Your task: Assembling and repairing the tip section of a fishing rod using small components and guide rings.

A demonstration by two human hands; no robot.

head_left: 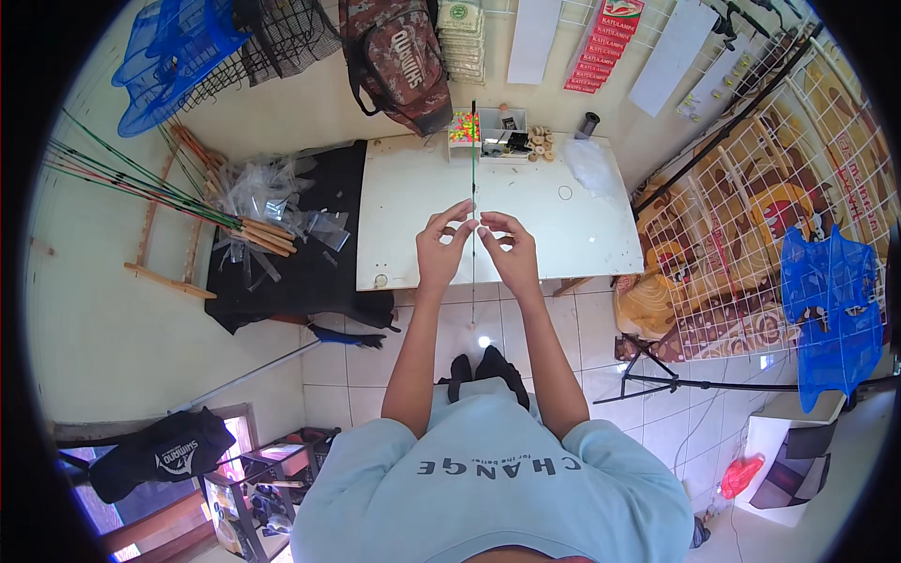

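A thin green and black fishing rod (474,169) runs lengthwise in front of me, over the white table (404,188) and past its front edge. My left hand (443,246) pinches it from the left, thumb and forefinger close to the shaft. From the other side my right hand (508,250) meets it with its own thumb and forefinger, the fingertips of both hands nearly touching. Whatever small part may lie between the fingertips is too small to make out.
At the table's back stand a box of bright coloured pieces (464,129), a grey tray (504,122), wooden rings (542,141) and a dark cylinder (587,124). Rods with wooden handles (267,236) and clear plastic bags (272,192) lie left on black cloth. Wire grid (751,206) stands right.
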